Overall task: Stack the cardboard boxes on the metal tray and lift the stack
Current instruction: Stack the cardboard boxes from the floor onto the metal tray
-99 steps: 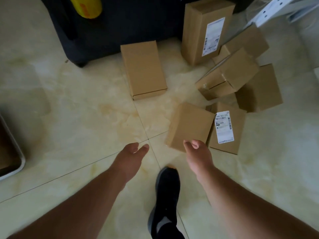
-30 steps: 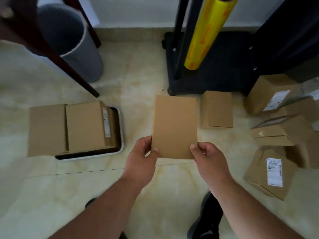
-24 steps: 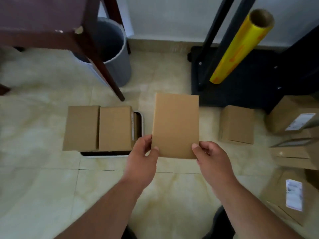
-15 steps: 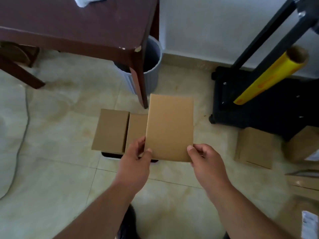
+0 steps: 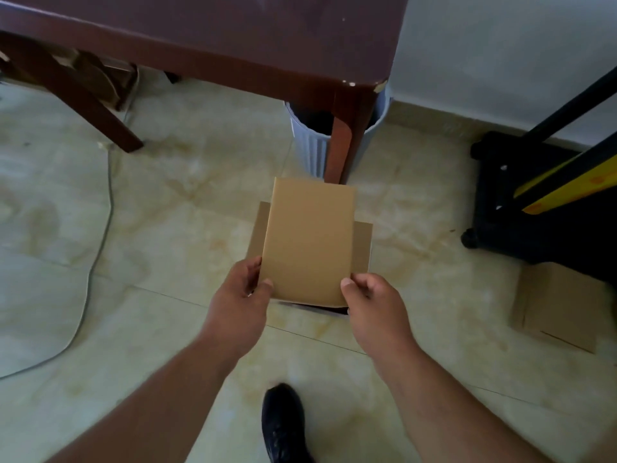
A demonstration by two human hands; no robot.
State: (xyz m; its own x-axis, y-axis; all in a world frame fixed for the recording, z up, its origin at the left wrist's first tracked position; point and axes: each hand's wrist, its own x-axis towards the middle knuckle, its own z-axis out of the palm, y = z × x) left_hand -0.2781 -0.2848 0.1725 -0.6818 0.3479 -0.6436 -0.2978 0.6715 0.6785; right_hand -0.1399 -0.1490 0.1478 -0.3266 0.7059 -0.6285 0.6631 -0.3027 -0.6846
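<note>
Head view: left hand and right hand grasp a box at its near corners, above boxes on the tray. Placement remains; another box lies right of the tray; lift pending.

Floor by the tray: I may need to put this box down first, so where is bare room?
Bare tile lies left of the boxes on the tray, out to the cable, and between them and the black cart. Crowded: straight ahead, where the held box, table leg and bin meet.
</note>
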